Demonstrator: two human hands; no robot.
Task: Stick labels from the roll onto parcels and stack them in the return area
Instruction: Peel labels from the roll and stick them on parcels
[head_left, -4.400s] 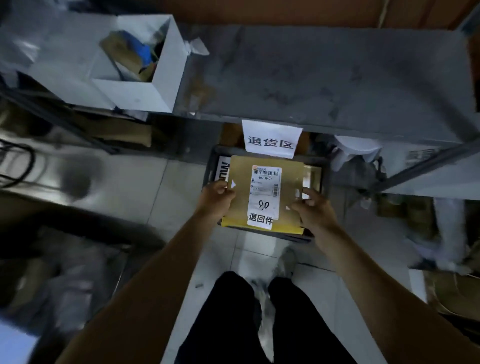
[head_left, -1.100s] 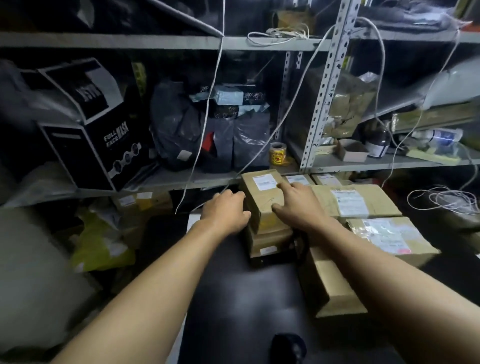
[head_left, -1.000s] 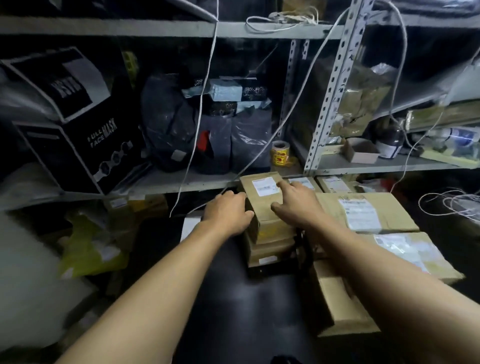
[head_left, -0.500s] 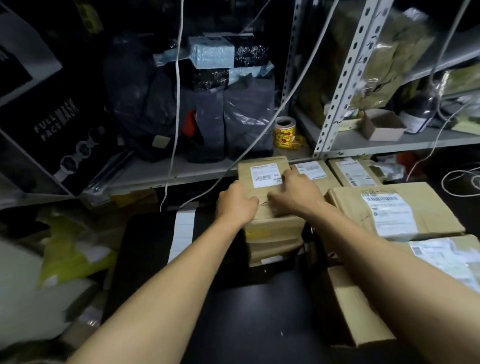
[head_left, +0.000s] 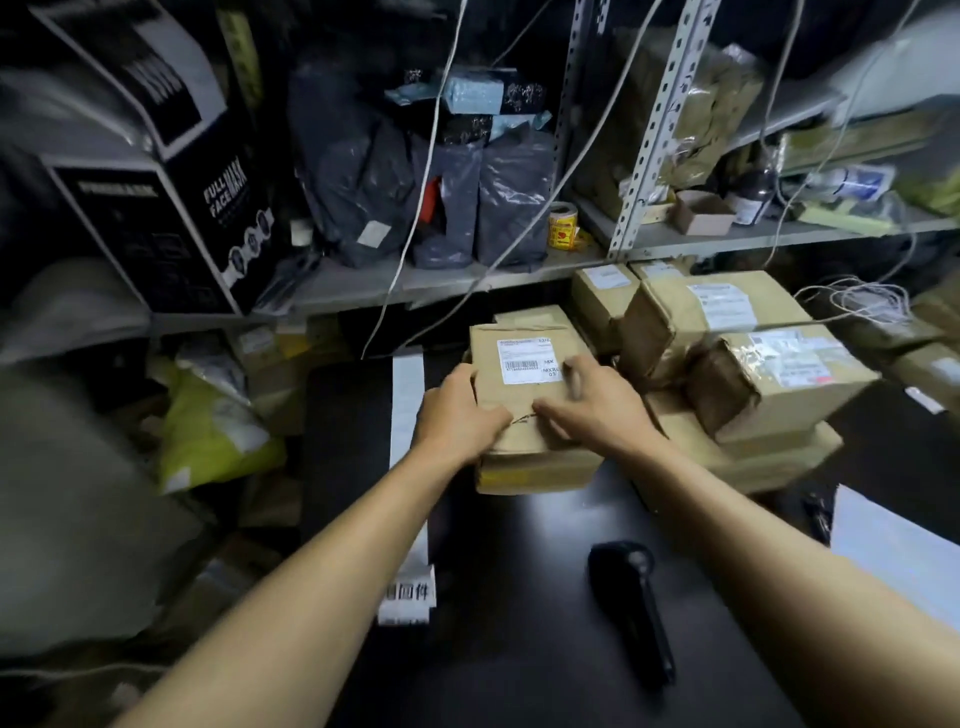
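Item one, far left: black carton (head_left: 171, 208) on the shelf, not in play. Item two: label strip (head_left: 408, 415), running away from me along the dark table (head_left: 519, 649), just left of my hands. Item three: my left hand (head_left: 457, 415), fingers curled over the near-left corner of the top parcel (head_left: 519, 384). The parcel lies between both hands on a small stack, long axis pointing away from me. Item four: my right hand (head_left: 592, 410), fingers spread flat on its near-right edge. Both equally near; I judge a straight lift follows. Item five: black scanner (head_left: 631, 608), nearer me.
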